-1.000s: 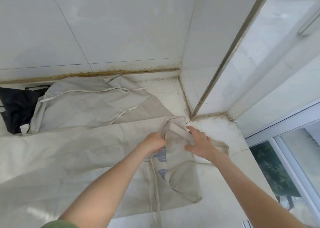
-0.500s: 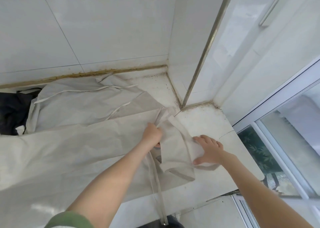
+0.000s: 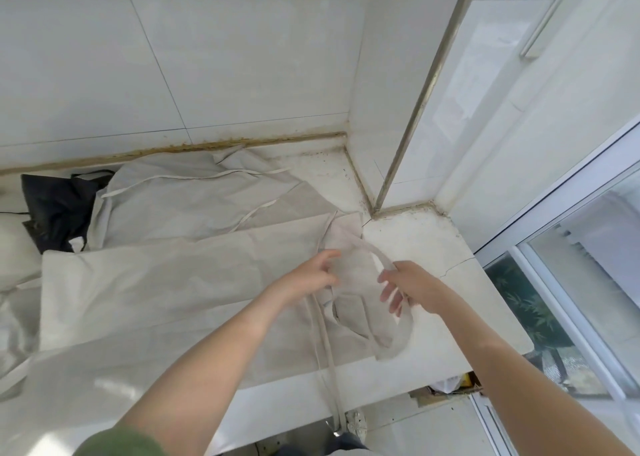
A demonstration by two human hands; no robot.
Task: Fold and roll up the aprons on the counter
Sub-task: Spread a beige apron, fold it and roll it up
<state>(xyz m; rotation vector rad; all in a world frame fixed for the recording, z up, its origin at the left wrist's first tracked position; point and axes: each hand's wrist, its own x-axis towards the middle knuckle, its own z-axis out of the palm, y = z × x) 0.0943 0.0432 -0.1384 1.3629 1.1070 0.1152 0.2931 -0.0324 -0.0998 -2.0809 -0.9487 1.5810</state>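
On bench (image 3: 415,244), beige apron (image 3: 173,282), end at 3 o'clock lifted: left grip (image 3: 308,277) pinched its cloth, right grip (image 3: 407,287) curled on neck strap (image 3: 372,249).

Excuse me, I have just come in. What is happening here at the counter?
A person is working on a beige apron spread across the white counter. Both hands are at its right end, by the wall corner: the left hand on the bunched fabric, the right hand at a strap loop, though blur hides the exact grips. A second beige apron lies behind it near the wall, beside a dark cloth. Nothing looks rolled yet.
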